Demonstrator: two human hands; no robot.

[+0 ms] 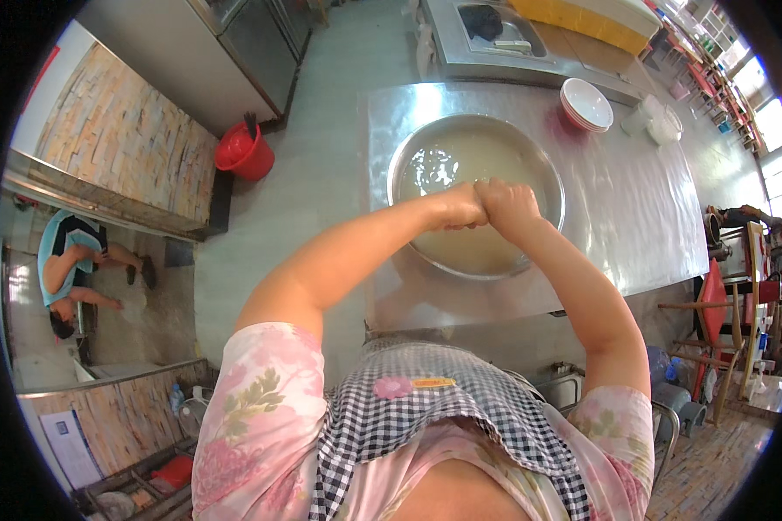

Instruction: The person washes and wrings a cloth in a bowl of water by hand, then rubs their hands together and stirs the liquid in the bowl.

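A wide round metal basin [423,253] holds cloudy, pale liquid [485,153] with light glinting on it. Over the basin, my left hand [459,207] and my right hand [511,203] meet with curled fingers, pressed against each other. Both look wet. Whatever may be inside them is hidden by the fingers. The basin stands on a metal-topped table [625,215] in front of me.
Stacked white bowls [586,105] and clear containers [651,120] stand at the table's far right. A sink [505,32] lies beyond. Left are a red bucket [244,153] on the floor and another person [75,260] in a doorway. A red chair [710,312] stands right.
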